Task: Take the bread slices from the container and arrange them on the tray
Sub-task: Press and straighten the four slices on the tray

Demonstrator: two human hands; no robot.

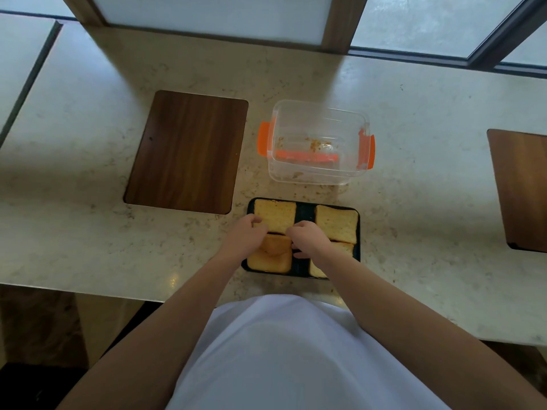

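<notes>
A black tray (305, 210) lies on the counter just in front of me, with bread slices on it. The far-left slice (275, 216) is pinched at its near corners by my left hand (247, 233) and my right hand (307, 239). A far-right slice (337, 223) lies flat. The near-left slice (270, 257) and the near-right slice (344, 247) are partly hidden under my hands and right forearm. Behind the tray stands the clear plastic container (319, 143) with orange clips, holding only crumbs.
A dark wooden board (186, 152) lies left of the container. Another wooden board (521, 187) sits at the right edge. Window frames run along the back of the pale stone counter (414, 187). The counter's front edge is close to my body.
</notes>
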